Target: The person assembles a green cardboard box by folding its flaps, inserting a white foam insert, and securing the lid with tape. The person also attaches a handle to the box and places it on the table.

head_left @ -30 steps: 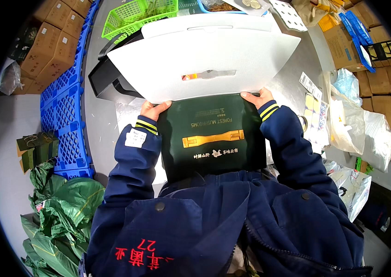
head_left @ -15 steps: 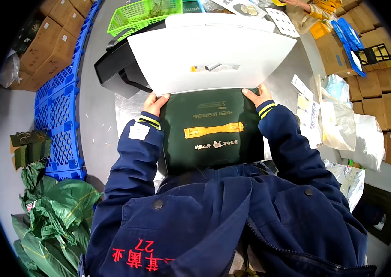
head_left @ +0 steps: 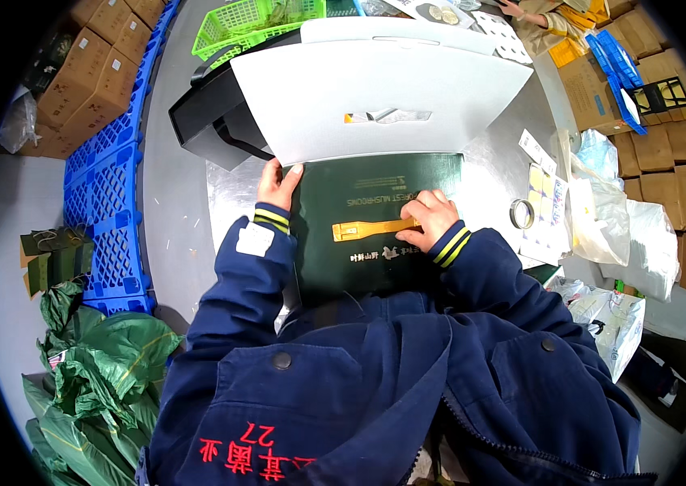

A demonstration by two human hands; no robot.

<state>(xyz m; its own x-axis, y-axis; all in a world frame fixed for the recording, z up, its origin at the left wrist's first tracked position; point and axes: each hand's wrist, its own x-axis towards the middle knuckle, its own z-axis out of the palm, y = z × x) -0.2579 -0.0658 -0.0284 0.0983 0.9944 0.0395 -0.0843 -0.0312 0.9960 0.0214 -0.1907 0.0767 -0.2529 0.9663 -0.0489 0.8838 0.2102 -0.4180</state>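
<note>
A dark green box (head_left: 319, 271) lies close against my body, with pale printing and a yellow plastic handle (head_left: 363, 230) across its face. My left hand (head_left: 278, 186) grips its far left corner, the thumb on top and the fingers partly hidden behind the edge. At the right end of the handle, my right hand (head_left: 434, 219) is closed with its fingers bent around that end. A white panel (head_left: 383, 81) stands raised and leaning along the box's far edge. Through a slot in that panel, a little yellow and clear material shows.
Left of the panel lies a black box (head_left: 213, 121) with a strap. A green basket (head_left: 234, 28) stands behind. On the right are a tape roll (head_left: 522, 214), label sheets (head_left: 544, 194) and plastic bags (head_left: 598, 215). Another person's hand (head_left: 521, 12) shows at the far right.
My right hand has left the box's far right corner and come down onto the right end of the handle. The tape roll is now uncovered by my sleeve. My left hand stays at its corner.
</note>
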